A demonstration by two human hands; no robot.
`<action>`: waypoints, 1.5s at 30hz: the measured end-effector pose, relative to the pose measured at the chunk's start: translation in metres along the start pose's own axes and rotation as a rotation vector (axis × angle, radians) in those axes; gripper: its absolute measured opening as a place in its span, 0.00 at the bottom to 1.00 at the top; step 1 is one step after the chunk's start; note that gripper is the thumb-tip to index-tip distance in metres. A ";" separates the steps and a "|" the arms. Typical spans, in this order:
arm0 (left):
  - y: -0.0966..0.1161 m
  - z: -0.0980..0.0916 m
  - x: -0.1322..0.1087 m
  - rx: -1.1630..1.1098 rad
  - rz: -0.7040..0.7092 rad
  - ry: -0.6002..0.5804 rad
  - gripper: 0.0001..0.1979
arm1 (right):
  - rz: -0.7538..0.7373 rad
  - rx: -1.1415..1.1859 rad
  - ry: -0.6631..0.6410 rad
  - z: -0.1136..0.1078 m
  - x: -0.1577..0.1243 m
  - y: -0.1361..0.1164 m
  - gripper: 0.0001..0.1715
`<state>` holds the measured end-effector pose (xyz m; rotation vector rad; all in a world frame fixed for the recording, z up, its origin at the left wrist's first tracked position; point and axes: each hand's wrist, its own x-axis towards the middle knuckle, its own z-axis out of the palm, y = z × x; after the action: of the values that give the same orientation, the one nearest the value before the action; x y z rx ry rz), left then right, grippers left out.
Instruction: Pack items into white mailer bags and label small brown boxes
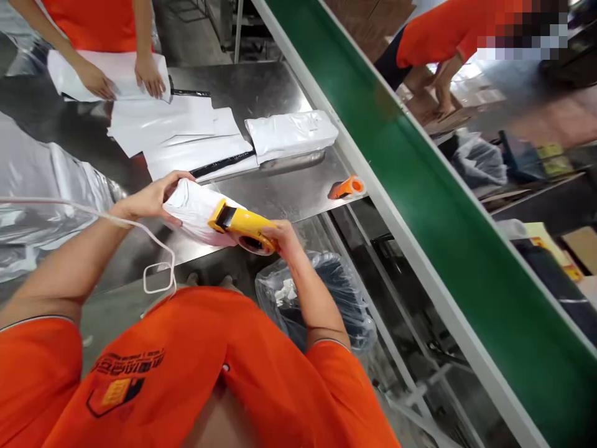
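Note:
My left hand is closed around the left end of a white wrapped package, at the near edge of the metal table. A yellow tape dispenser is gripped in my right hand, its head pressed against the package's right part. The roll inside the dispenser is mostly hidden. Just beyond the package lie flat white mailing bags with black strips along their edges. Another filled white package rests to their right.
An orange tape dispenser lies at the table corner. A green conveyor belt runs diagonally on the right. Below stands a bin with a clear liner. Across the table, a co-worker's hands press a white package; another person bends beyond the belt. A white cable crosses my left forearm.

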<state>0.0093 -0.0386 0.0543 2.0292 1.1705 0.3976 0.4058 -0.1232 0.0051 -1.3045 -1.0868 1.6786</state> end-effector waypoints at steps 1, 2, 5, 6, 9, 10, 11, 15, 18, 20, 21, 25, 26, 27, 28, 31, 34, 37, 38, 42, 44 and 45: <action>-0.005 -0.008 -0.005 -0.060 -0.019 -0.016 0.70 | -0.012 -0.011 -0.008 0.010 0.001 -0.015 0.22; -0.011 -0.015 -0.009 -0.096 -0.038 -0.039 0.73 | -0.023 -0.022 -0.008 0.021 0.002 -0.027 0.21; -0.021 -0.027 -0.015 0.062 -0.061 -0.034 0.80 | -0.012 -0.049 0.020 0.053 0.011 -0.052 0.20; -0.021 -0.029 -0.014 0.168 -0.043 -0.020 0.82 | 0.001 -0.052 0.030 0.061 0.014 -0.057 0.19; -0.005 -0.022 0.005 0.441 0.045 -0.095 0.87 | 0.026 -0.059 0.053 0.078 0.020 -0.067 0.16; 0.003 -0.017 0.014 0.491 0.063 -0.156 0.87 | 0.031 -0.058 0.054 0.081 0.021 -0.069 0.16; 0.010 -0.010 0.023 0.532 0.069 -0.216 0.86 | 0.040 -0.062 0.051 0.083 0.021 -0.071 0.16; 0.011 0.002 0.036 0.680 0.095 -0.290 0.66 | 0.037 -0.101 -0.005 0.074 0.010 -0.069 0.22; -0.026 -0.017 0.018 0.698 0.085 -0.229 0.57 | -0.006 -0.137 -0.057 0.048 -0.007 -0.050 0.25; -0.057 -0.038 0.002 0.660 0.005 -0.159 0.61 | -0.004 -0.177 -0.065 0.029 -0.015 -0.028 0.26; -0.072 -0.047 -0.005 0.630 -0.040 -0.128 0.64 | -0.001 -0.192 -0.064 0.022 -0.016 -0.015 0.27; -0.113 -0.079 -0.022 0.481 -0.171 -0.080 0.73 | 0.021 -0.171 -0.081 0.011 0.004 0.031 0.32; -0.120 -0.085 -0.024 0.454 -0.194 -0.084 0.74 | 0.033 -0.159 -0.085 0.012 0.014 0.040 0.33; -0.125 -0.091 -0.027 0.433 -0.220 -0.090 0.76 | 0.044 -0.150 -0.091 0.013 0.025 0.047 0.32; -0.131 -0.097 -0.030 0.413 -0.249 -0.098 0.77 | 0.056 -0.145 -0.101 0.015 0.036 0.053 0.32; -0.147 -0.114 -0.042 0.312 -0.358 -0.123 0.84 | 0.082 -0.136 -0.128 0.016 0.066 0.069 0.33; -0.160 -0.125 -0.055 0.167 -0.485 -0.112 0.86 | 0.101 -0.159 -0.132 0.010 0.082 0.089 0.37; -0.160 -0.128 -0.061 0.037 -0.611 -0.021 0.78 | 0.141 -0.213 -0.092 0.003 0.089 0.110 0.39; -0.157 -0.128 -0.061 -0.001 -0.650 0.007 0.75 | 0.158 -0.224 -0.077 0.003 0.092 0.116 0.38; -0.134 -0.123 -0.053 -0.088 -0.778 0.091 0.68 | 0.217 -0.220 -0.076 0.020 0.114 0.130 0.31; -0.121 -0.119 -0.049 -0.128 -0.807 0.131 0.63 | 0.247 -0.217 -0.097 0.032 0.128 0.132 0.24; -0.116 -0.117 -0.048 -0.150 -0.808 0.142 0.60 | 0.259 -0.218 -0.095 0.036 0.134 0.131 0.21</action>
<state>-0.1555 0.0087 0.0523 1.2667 1.8549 0.2076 0.3354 -0.0560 -0.1594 -1.5729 -1.2261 1.8667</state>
